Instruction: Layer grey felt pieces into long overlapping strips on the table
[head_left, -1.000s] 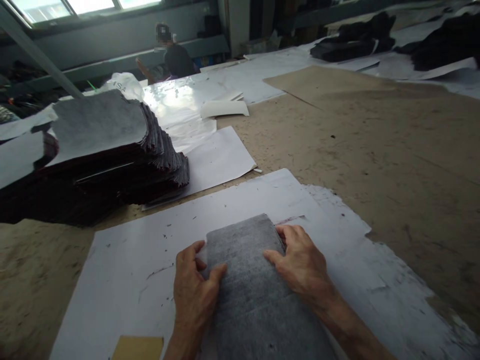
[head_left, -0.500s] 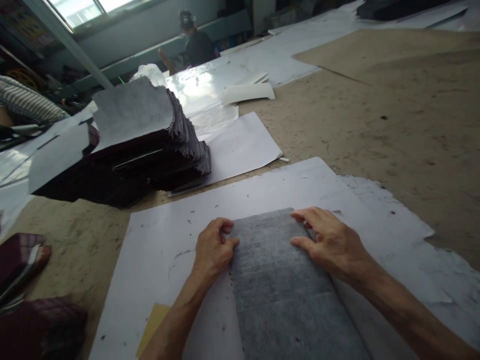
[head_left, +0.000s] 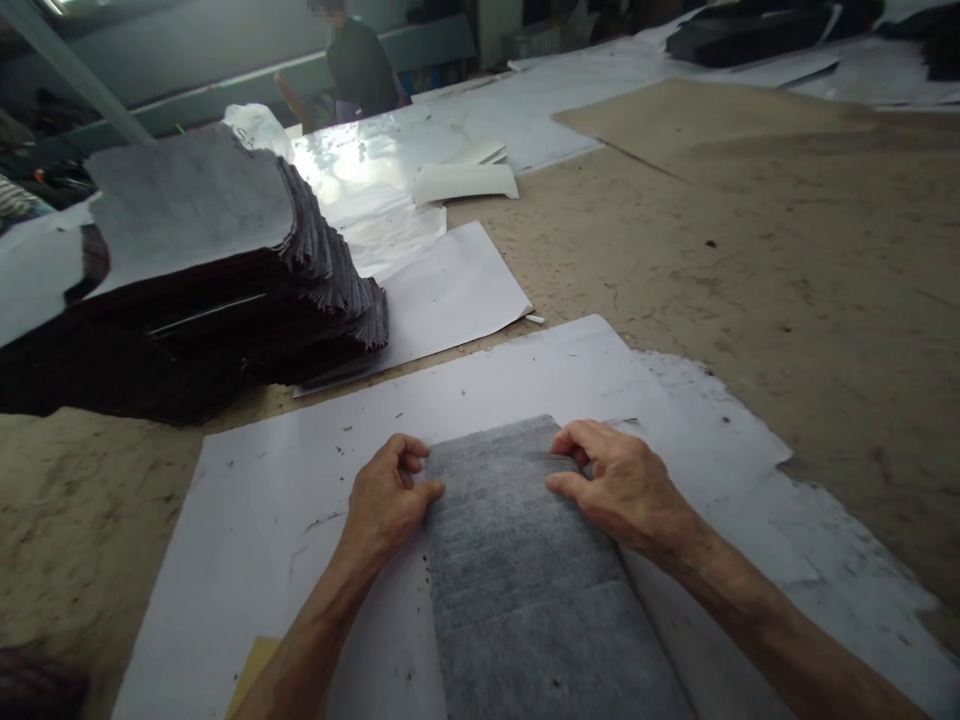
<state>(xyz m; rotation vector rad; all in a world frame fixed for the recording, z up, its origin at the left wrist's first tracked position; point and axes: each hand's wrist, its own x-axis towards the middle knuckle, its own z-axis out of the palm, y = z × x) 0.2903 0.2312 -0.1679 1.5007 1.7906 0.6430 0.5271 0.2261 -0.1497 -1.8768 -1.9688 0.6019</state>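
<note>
A grey felt-like fabric piece (head_left: 517, 570) lies on a white paper sheet (head_left: 262, 520) in front of me. My left hand (head_left: 390, 495) grips its left edge, fingers curled under and thumb on top. Along the right edge my right hand (head_left: 615, 485) does the same, fingers bent and thumb pressed on the grey surface. Both hands sit near the piece's far end.
A tall stack of dark cut fabric pieces (head_left: 187, 290) with a grey top layer stands at the left. More white sheets (head_left: 442, 290) lie beyond. Bare brown tabletop (head_left: 750, 260) spreads to the right. A person (head_left: 360, 65) sits at the far end.
The view has swung, so everything shifted left in the frame. Both hands stay on the grey piece's edges, with the left fingers now curled tighter than a second ago.
</note>
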